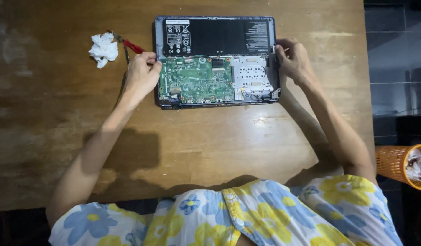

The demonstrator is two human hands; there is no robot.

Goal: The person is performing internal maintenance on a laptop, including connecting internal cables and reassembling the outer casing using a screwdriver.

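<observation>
Nearest the camera: a lap in blue-and-yellow floral fabric (247, 214) at the edge of a worn wooden bench (210, 146). An orange mesh basket (395, 164) stands on the floor at the right, holding crumpled material.

Both forearms extend forward and outward from the lap across bare wood, meeting an opened laptop (216, 61) in the far half of the bench. The laptop lies flat, base cover off, internals upward. Its long axis runs left to right, square to the bench edge. The green circuit board (195, 82) and a silver perforated plate (253, 77) occupy the near half; the black battery (217, 37) spans the far half.

Left hand (141, 75): knuckles up, fingers curled at the laptop's left edge, touching the casing beside the circuit board. Right hand (292, 59): fingers bent, gripping the right edge at about the battery's near corner.

Beyond the left hand: a red-handled tool (133, 46) lying on the bench, touching a crumpled white tissue (103, 49).
</observation>
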